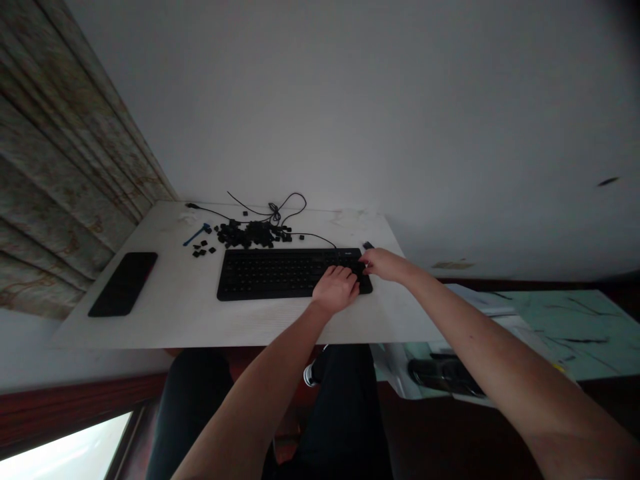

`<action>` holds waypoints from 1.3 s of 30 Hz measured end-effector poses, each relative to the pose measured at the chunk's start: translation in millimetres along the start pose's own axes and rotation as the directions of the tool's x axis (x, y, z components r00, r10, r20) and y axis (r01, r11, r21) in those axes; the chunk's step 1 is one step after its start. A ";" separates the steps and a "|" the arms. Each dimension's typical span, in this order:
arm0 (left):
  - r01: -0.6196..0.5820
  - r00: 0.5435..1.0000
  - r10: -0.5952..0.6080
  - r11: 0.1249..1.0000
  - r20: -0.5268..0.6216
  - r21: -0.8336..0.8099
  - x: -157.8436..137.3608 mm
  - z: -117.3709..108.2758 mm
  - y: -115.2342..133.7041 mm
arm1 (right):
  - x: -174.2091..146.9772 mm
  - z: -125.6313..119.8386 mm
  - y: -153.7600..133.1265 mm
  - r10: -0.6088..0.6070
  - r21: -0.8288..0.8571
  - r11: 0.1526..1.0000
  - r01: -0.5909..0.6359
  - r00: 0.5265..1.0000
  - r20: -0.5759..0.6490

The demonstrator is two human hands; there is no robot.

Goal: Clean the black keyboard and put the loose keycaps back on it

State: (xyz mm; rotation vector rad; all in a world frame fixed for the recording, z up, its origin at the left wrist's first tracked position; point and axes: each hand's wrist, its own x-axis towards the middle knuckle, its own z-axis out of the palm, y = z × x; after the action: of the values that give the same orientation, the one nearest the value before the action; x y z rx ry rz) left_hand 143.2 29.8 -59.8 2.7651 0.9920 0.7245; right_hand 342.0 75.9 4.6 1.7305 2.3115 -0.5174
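Note:
A black keyboard (270, 275) lies flat on the white table, its key sockets showing without most caps as far as I can tell. My left hand (336, 288) rests palm down over its right part, fingers stretched forward on the keys. At the keyboard's right end, my right hand (384, 264) has its thumb and fingertips pinched together on the number-pad side; whatever they hold is too small to make out. Behind the keyboard is a heap of loose black keycaps (250, 233). A small dark piece (369, 245) lies just behind my right hand.
A blue keycap tool (197, 235) lies left of the heap. A black cable (275, 212) coils by the wall. On the left is a dark phone-shaped slab (123, 284). Below the table's right side stands a lower green-topped surface (580, 327) with papers and a dark bottle-like object (443, 375).

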 end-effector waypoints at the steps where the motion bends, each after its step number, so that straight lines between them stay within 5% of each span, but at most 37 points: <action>1: 0.001 1.000 -0.001 1.000 0.002 0.000 0.0 0.0 -0.1 | 0.7 0.3 -0.6 0.002 -0.010 1.000 -0.002 1.000 0.005; 9: 0.008 1.000 -0.008 1.000 0.011 -0.004 -0.3 0.3 -0.4 | 6.6 -1.1 -0.9 -0.045 -0.017 0.999 0.045 0.999 0.025; 14: 0.008 1.000 -0.008 1.000 0.013 -0.009 -0.3 1.0 -0.9 | 4.6 4.7 16.8 0.024 0.267 0.964 -0.018 0.999 -0.022; 22: 0.005 1.000 -0.005 1.000 0.015 -0.003 0.0 0.4 -0.7 | -4.2 18.2 22.4 0.275 0.819 0.523 -0.236 0.956 0.100; 25: 0.003 1.000 -0.003 1.000 0.011 -0.006 0.2 0.2 0.1 | 0.6 13.0 22.4 0.308 0.827 0.456 -0.329 0.930 0.199; 31: 0.010 1.000 -0.010 1.000 0.008 0.001 0.2 -0.9 1.4 | 14.0 -2.1 21.9 0.284 0.748 0.461 -0.477 0.878 0.385; 39: 0.008 0.999 -0.009 1.000 0.046 0.019 1.6 -2.6 2.3 | 16.6 -7.7 21.7 0.267 0.728 0.436 -0.529 0.849 0.457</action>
State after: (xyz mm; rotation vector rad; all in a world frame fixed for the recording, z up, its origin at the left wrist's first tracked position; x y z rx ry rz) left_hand 144.4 28.8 -56.3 2.7783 1.0065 0.6510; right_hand 358.3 99.0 2.2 2.2660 1.3497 -1.8562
